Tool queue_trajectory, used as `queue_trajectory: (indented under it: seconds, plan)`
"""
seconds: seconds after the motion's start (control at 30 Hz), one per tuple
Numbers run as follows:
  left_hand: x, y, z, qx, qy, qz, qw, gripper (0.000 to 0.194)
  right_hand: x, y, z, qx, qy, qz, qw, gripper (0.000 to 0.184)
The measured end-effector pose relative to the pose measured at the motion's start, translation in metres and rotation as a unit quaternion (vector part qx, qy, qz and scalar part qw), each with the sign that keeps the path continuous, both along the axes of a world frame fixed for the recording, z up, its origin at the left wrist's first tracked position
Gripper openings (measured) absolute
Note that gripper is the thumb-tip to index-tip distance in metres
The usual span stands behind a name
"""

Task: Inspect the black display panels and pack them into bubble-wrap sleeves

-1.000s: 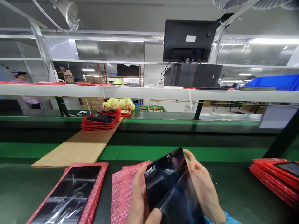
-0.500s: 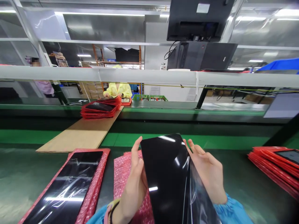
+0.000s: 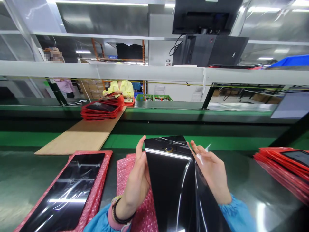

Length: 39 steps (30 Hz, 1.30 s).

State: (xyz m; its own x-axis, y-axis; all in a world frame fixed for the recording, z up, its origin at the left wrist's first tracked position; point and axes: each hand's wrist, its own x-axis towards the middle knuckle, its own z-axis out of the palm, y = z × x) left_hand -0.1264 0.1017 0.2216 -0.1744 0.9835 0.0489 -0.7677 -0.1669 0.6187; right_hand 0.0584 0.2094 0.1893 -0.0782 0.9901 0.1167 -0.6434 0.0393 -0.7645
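I hold a glossy black panel (image 3: 171, 180) upright-tilted in front of me over the dark work surface. My left hand (image 3: 136, 183) grips its left edge, thumb along the side. My right hand (image 3: 212, 175) supports the right edge, fingers spread, with a clear film (image 3: 205, 206) peeling along that side. Under my left hand lies a pink bubble-wrap bag (image 3: 130, 180). To the left, another black panel (image 3: 70, 190) rests on a red bubble-wrap bag (image 3: 98, 190).
A stack of red bagged panels (image 3: 285, 167) sits at the right. A wooden board (image 3: 82, 137) crosses the green conveyor (image 3: 217, 141), carrying another red stack (image 3: 100, 111). A person in yellow (image 3: 120, 88) works opposite; a monitor (image 3: 205, 16) hangs overhead.
The panel has turned from tilted to more upright, face toward me. My left hand shifted from beneath it to its left edge, and my view dropped lower.
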Motion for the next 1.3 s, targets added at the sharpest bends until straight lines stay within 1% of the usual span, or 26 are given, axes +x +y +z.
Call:
queue_trajectory:
  seconds: [0.13,0.27,0.33,0.47,0.5,0.57,0.63,0.67,0.7,0.73,0.77,0.8,0.83,0.87,0.9,0.93,0.97,1.0,1.03,1.07,1.1,1.13,1.17,1.23,1.3]
  plan:
    - [-0.001,0.001,-0.001,-0.010,0.022,0.006,1.000,0.048,-0.002,-0.002,0.003,0.009,-0.045,0.005,0.999,0.006]
    - [-0.001,0.003,-0.002,-0.008,0.045,0.035,0.998,0.048,-0.006,-0.007,0.010,0.020,-0.102,0.009,0.995,0.012]
    - [-0.001,0.003,-0.002,-0.004,0.054,0.047,0.997,0.050,-0.007,-0.010,0.012,0.024,-0.140,0.010,0.990,0.012]
    - [-0.003,0.002,-0.002,0.005,0.087,0.022,0.996,0.059,-0.009,-0.014,0.013,0.047,-0.207,0.023,0.977,0.010]
    - [-0.004,0.001,-0.002,0.009,0.102,0.016,0.995,0.063,-0.009,-0.015,0.013,0.054,-0.212,0.020,0.976,0.014]
    - [-0.006,-0.001,-0.003,0.021,0.167,0.002,0.986,0.076,-0.010,-0.017,0.013,0.065,-0.220,0.001,0.973,0.030]
    - [-0.008,-0.004,-0.006,0.033,0.257,0.006,0.966,0.091,-0.010,-0.021,0.015,0.069,-0.225,-0.021,0.972,0.044]
    - [-0.009,-0.006,-0.008,0.034,0.289,0.012,0.957,0.095,-0.009,-0.023,0.016,0.070,-0.225,-0.033,0.971,0.048]
    - [-0.010,-0.008,-0.011,0.032,0.304,0.021,0.952,0.094,-0.009,-0.026,0.017,0.075,-0.219,-0.046,0.972,0.052]
    - [-0.012,-0.011,-0.014,0.024,0.309,0.039,0.950,0.088,-0.008,-0.030,0.019,0.084,-0.207,-0.059,0.973,0.057]
    - [-0.015,-0.014,-0.016,0.017,0.315,0.067,0.946,0.077,-0.006,-0.033,0.022,0.100,-0.190,-0.063,0.975,0.061]
    - [-0.019,-0.017,-0.018,0.022,0.331,0.095,0.938,0.061,-0.004,-0.037,0.024,0.123,-0.179,-0.050,0.975,0.061]
    - [-0.023,-0.020,-0.020,0.044,0.360,0.123,0.924,0.043,-0.002,-0.040,0.027,0.153,-0.179,-0.023,0.972,0.055]
    - [-0.027,-0.023,-0.020,0.091,0.398,0.141,0.902,0.027,0.000,-0.043,0.029,0.189,-0.185,0.014,0.964,0.042]
    - [-0.031,-0.025,-0.018,0.165,0.434,0.142,0.874,0.020,0.002,-0.045,0.032,0.232,-0.199,0.059,0.950,0.028]
    - [-0.033,-0.026,-0.016,0.250,0.469,0.135,0.836,0.022,0.003,-0.047,0.034,0.278,-0.217,0.095,0.931,0.014]
    - [-0.034,-0.027,-0.014,0.329,0.501,0.135,0.789,0.029,0.004,-0.048,0.035,0.321,-0.234,0.107,0.911,0.006]
    - [-0.034,-0.027,-0.011,0.383,0.532,0.151,0.740,0.034,0.004,-0.048,0.035,0.358,-0.245,0.093,0.896,0.008]
    - [-0.032,-0.027,-0.008,0.409,0.560,0.184,0.696,0.035,0.003,-0.047,0.035,0.384,-0.254,0.064,0.886,0.009]
    - [-0.029,-0.027,-0.007,0.412,0.583,0.225,0.663,0.032,0.001,-0.046,0.033,0.398,-0.262,0.024,0.879,0.010]
    - [-0.025,-0.026,-0.006,0.400,0.598,0.260,0.644,0.030,-0.001,-0.045,0.031,0.402,-0.264,-0.026,0.876,0.012]
    - [-0.022,-0.027,-0.005,0.384,0.608,0.276,0.637,0.028,-0.004,-0.044,0.029,0.401,-0.255,-0.074,0.877,0.014]
    - [-0.019,-0.027,-0.004,0.373,0.614,0.279,0.637,0.027,-0.006,-0.043,0.026,0.400,-0.239,-0.109,0.878,0.016]
    - [-0.015,-0.029,-0.002,0.369,0.627,0.262,0.633,0.029,-0.012,-0.043,0.021,0.395,-0.196,-0.158,0.883,0.016]
    - [-0.014,-0.032,0.002,0.370,0.641,0.248,0.625,0.033,-0.015,-0.045,0.019,0.382,-0.162,-0.178,0.892,0.015]
